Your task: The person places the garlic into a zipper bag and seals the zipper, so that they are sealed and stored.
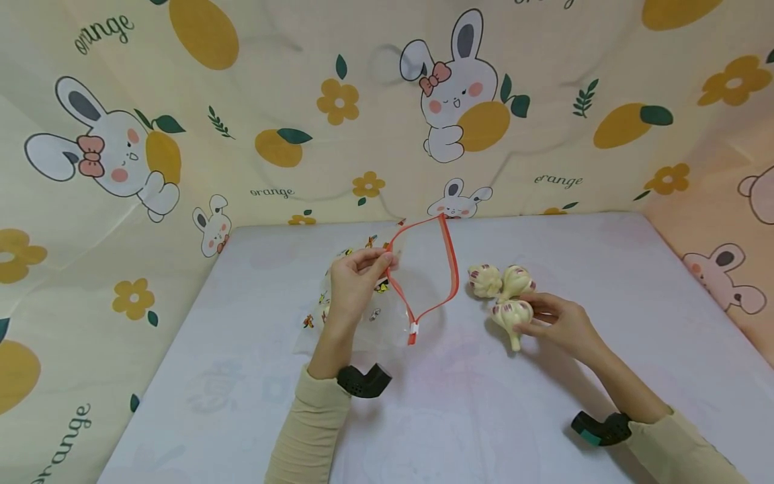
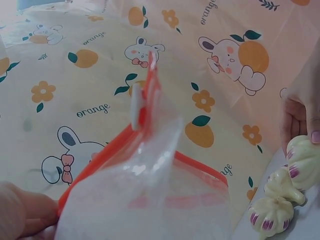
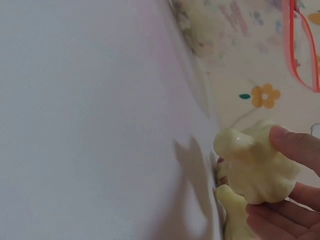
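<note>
My left hand pinches the red-rimmed mouth of a clear zip bag printed with small colourful figures. The bag's mouth gapes wide, and a white slider sits on its red zip strip. To the right, my right hand holds a garlic bulb between thumb and fingers, its stem pointing toward me. In the right wrist view that bulb appears raised off the table. Just behind it are two more garlic bulbs, one at left and one at right.
A white-covered table lies under both hands. Behind it rises a cream cloth backdrop with rabbits and oranges, and a pinkish cloth hangs at the right. Black wrist devices sit on the left wrist and right wrist.
</note>
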{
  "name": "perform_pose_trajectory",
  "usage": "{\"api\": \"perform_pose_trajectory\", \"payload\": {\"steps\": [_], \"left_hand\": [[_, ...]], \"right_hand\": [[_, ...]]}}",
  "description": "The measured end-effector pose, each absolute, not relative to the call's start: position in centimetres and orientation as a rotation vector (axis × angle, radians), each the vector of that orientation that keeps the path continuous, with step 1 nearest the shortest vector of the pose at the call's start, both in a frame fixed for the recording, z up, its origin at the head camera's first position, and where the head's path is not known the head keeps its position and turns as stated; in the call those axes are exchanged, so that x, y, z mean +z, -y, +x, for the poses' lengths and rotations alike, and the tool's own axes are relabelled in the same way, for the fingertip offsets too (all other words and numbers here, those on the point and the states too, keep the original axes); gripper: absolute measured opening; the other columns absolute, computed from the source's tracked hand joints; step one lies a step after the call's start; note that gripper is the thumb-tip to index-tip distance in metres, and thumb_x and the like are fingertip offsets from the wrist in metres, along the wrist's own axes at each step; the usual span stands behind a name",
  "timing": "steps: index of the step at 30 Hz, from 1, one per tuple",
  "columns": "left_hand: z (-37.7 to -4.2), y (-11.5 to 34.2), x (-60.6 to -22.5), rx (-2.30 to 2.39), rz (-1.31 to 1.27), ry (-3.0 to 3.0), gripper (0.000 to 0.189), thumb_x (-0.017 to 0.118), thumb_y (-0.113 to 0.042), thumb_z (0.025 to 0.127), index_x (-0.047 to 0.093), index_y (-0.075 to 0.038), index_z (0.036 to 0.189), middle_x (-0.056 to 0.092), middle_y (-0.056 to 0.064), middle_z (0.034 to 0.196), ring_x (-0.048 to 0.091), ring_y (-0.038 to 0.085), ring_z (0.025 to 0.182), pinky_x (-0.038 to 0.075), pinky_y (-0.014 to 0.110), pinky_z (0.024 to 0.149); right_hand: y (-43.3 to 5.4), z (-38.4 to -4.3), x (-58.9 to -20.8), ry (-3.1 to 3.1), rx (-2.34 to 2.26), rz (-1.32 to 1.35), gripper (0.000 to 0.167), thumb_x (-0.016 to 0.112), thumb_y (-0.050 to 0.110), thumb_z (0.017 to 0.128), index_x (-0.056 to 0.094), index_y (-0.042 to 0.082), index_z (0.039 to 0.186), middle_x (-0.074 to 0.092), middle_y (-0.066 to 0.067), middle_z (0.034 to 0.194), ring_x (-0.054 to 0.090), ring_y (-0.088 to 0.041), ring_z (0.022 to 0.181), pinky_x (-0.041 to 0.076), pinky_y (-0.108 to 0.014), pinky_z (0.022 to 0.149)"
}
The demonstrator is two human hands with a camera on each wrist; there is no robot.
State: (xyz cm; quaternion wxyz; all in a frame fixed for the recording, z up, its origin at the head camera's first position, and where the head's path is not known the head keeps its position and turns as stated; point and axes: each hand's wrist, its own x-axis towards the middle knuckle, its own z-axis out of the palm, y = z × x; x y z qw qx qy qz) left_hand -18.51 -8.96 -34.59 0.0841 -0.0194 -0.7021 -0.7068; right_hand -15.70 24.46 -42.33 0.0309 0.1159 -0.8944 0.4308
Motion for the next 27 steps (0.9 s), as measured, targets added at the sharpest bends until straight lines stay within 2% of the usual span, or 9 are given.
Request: {"api": "perform_pose_trajectory", "payload": {"steps": [8,15,18,21,22,25,27], "left_hand": [[-18.5,8.9,-34.5,-2.109,-0.056,2.099,0.016,0.067,-0.006,0.089,0.069,0.007,0.099,0.073,0.027,0.097,0.069,0.000,0.071,0.060,0.019,0.076],[-18.5,8.9,-34.5,-2.103,-0.058,2.106,0.017,0.067,-0.006,0.089,0.069,0.006,0.099,0.072,0.028,0.098,0.069,-0.001,0.071,0.060,0.019,0.076],[-18.5,8.9,-34.5,-2.109,-0.053,2.104,0.017,0.067,-0.006,0.089,0.069,0.007,0.099,0.072,0.027,0.098,0.069,-0.001,0.071,0.060,0.019,0.076],[-18.5,8.9,-34.5,-2.117,-0.050,2.097,0.016,0.067,-0.005,0.089,0.069,0.008,0.099,0.073,0.027,0.097,0.070,0.000,0.071,0.060,0.019,0.076],[-18.5,8.9,-34.5,-2.121,-0.049,2.093,0.016,0.067,-0.005,0.089,0.069,0.008,0.099,0.073,0.027,0.097,0.070,0.000,0.071,0.060,0.019,0.075],[-18.5,8.8,-34.6,-2.125,-0.051,2.084,0.016,0.067,-0.004,0.089,0.069,0.008,0.099,0.073,0.026,0.096,0.070,0.001,0.072,0.060,0.019,0.075],[-18.5,8.8,-34.6,-2.124,-0.052,2.082,0.016,0.067,-0.004,0.088,0.069,0.008,0.099,0.073,0.025,0.096,0.070,0.001,0.072,0.060,0.019,0.075]], "right_hand": [[-24.1,-15.6,-41.6,2.758,1.318,0.353,0.052,0.081,0.012,0.076,0.061,-0.006,0.120,0.066,-0.025,0.117,0.049,0.027,0.089,0.055,-0.009,0.078],[-24.0,-15.5,-41.1,2.760,1.329,0.354,0.051,0.081,0.013,0.076,0.061,-0.005,0.119,0.064,-0.029,0.118,0.049,0.027,0.089,0.056,-0.009,0.078],[-24.1,-15.6,-41.1,2.748,1.350,0.357,0.051,0.082,0.013,0.076,0.062,-0.005,0.119,0.071,0.003,0.110,0.050,0.026,0.089,0.056,-0.009,0.078],[-24.0,-15.6,-40.9,2.737,1.358,0.365,0.051,0.082,0.013,0.075,0.062,-0.006,0.118,0.070,0.007,0.108,0.051,0.026,0.089,0.056,-0.008,0.078],[-23.9,-15.6,-40.8,2.734,1.360,0.368,0.051,0.082,0.012,0.075,0.062,-0.006,0.118,0.070,0.007,0.108,0.051,0.026,0.089,0.055,-0.008,0.077],[-23.7,-15.6,-40.5,2.729,1.353,0.382,0.050,0.081,0.010,0.076,0.061,-0.007,0.119,0.066,-0.026,0.118,0.049,0.027,0.089,0.053,-0.005,0.077],[-23.7,-15.7,-40.3,2.722,1.363,0.396,0.050,0.080,0.009,0.076,0.061,-0.008,0.119,0.062,-0.031,0.121,0.048,0.027,0.090,0.051,-0.002,0.077]]}}
